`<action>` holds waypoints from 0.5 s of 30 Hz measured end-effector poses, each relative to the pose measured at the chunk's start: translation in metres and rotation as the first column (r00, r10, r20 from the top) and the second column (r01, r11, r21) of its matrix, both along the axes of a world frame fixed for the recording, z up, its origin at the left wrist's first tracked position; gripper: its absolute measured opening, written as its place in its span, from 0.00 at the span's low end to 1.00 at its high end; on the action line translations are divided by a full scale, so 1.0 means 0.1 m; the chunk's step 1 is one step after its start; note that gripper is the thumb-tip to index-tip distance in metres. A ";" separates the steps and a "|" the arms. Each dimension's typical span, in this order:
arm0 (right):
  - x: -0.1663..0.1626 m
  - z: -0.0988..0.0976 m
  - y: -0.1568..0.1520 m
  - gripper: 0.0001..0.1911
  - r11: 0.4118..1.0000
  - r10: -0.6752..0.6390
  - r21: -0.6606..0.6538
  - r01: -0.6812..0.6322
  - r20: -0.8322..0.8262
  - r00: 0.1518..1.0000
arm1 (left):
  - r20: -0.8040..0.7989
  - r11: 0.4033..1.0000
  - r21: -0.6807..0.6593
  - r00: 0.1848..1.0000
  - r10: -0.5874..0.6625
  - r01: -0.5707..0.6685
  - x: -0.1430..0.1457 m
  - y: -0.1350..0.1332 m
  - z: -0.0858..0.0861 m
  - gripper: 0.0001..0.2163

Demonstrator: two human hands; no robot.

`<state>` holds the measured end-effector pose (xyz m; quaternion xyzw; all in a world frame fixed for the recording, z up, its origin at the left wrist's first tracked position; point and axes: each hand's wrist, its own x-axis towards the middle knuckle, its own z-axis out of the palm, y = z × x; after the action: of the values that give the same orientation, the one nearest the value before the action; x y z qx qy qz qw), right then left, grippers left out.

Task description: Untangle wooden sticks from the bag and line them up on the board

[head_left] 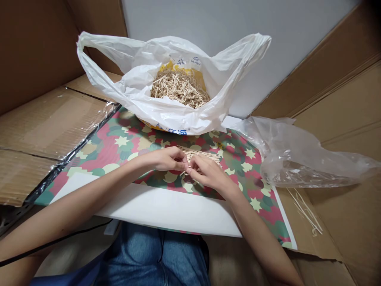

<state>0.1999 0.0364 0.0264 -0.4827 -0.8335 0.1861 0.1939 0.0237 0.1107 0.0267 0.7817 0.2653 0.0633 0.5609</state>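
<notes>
My left hand (172, 159) and my right hand (206, 171) meet over the middle of the patterned sheet, fingertips pinched close together. Between them is a thin pale strand (183, 173), of which only a short end shows; the fingers hide the rest. Just behind my right hand lies a row of thin straw-coloured strands (205, 154), roughly side by side. Beyond both hands stands a white plastic bag (154, 109), its mouth wide, filled with many short, knotted-looking pale pieces (180, 87).
A camouflage-patterned sheet (101, 147) with a white front strip (166, 210) covers the table. A clear plastic bag (300, 155) lies at the right, with a few loose strands (305, 210) on the cardboard below it. Cardboard (44, 123) borders the left side.
</notes>
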 end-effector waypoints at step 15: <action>0.06 -0.16 0.11 0.09 0.893 -0.343 -0.443 0.081 -0.553 0.759 | 0.261 0.975 0.042 0.945 0.200 -0.218 0.12 -0.10 -0.07 0.08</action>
<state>0.2056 0.0473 0.0101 -0.5166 -0.6070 0.4733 0.3750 0.0353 0.1010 0.0198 0.7536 0.2700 0.2315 0.5527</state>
